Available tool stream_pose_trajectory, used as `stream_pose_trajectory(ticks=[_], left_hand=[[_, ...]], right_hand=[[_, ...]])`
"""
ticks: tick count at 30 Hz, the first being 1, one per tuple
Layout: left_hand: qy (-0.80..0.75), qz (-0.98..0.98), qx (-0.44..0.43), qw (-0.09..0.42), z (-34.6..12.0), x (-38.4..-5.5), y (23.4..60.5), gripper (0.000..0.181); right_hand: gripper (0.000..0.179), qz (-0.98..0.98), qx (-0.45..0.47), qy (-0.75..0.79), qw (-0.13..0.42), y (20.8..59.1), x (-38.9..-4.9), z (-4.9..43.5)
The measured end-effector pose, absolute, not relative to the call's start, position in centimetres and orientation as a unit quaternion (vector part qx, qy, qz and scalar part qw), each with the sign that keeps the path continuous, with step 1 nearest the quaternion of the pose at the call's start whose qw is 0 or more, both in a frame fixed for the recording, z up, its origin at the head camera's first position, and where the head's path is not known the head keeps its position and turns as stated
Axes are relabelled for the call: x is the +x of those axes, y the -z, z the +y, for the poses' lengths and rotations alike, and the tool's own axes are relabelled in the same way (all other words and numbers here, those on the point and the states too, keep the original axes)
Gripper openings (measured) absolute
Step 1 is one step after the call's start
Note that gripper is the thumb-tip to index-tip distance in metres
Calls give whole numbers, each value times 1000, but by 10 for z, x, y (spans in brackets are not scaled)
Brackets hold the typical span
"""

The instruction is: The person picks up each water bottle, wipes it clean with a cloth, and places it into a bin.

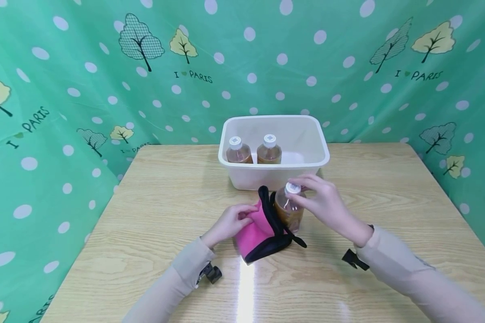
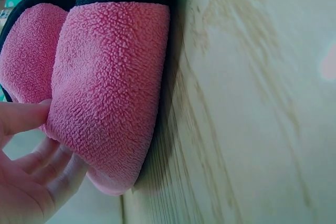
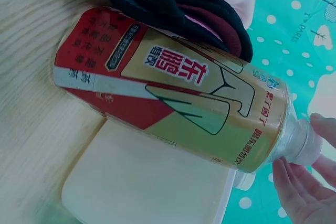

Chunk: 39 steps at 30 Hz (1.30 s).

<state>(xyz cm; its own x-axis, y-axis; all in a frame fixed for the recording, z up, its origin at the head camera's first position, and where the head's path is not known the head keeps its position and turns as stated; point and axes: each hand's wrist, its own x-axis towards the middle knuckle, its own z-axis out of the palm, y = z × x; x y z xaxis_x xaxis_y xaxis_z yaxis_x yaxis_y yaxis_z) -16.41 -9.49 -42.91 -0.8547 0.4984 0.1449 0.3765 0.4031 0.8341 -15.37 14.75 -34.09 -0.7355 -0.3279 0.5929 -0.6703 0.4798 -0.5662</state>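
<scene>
My left hand (image 1: 235,223) pinches a soft pink fleece article with thick black trim (image 1: 253,231), its thumb and fingertips on a fold at the left side. In the left wrist view the pink fleece (image 2: 113,61) has two rounded sections. A small black tie (image 1: 299,241) sticks out at its right. My right hand (image 1: 321,197) pinches the white cap (image 1: 293,188) of a drink bottle (image 1: 289,211), thumb and fingers on either side. Its red and gold label (image 3: 173,82) shows in the right wrist view. The bottle is right against the black trim.
Behind both hands stands a white plastic bin (image 1: 274,176) with two similar bottles, one on the left (image 1: 239,153) and one in the middle (image 1: 269,151). The wooden table (image 1: 153,224) meets a green dotted cloth (image 1: 226,67) at the back and sides.
</scene>
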Motion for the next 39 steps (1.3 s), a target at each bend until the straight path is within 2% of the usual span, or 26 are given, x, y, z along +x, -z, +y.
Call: stream_pose_trajectory(ticks=[7, 14, 18, 39], left_hand=[[-473, 839, 263, 58, -92, -149, 395, 27], [-473, 838, 267, 51, -98, -162, 428, 30], [-473, 836, 274, 51, -100, -163, 430, 30], [-492, 829, 259, 52, -103, -161, 428, 29]], right_hand=[[30, -836, 289, -443, 148, 340, -154, 152], [31, -838, 284, -459, 85, 338, -156, 155], [31, -844, 285, -450, 56, 335, -158, 156], [31, -831, 351, -431, 29, 338, -161, 161]])
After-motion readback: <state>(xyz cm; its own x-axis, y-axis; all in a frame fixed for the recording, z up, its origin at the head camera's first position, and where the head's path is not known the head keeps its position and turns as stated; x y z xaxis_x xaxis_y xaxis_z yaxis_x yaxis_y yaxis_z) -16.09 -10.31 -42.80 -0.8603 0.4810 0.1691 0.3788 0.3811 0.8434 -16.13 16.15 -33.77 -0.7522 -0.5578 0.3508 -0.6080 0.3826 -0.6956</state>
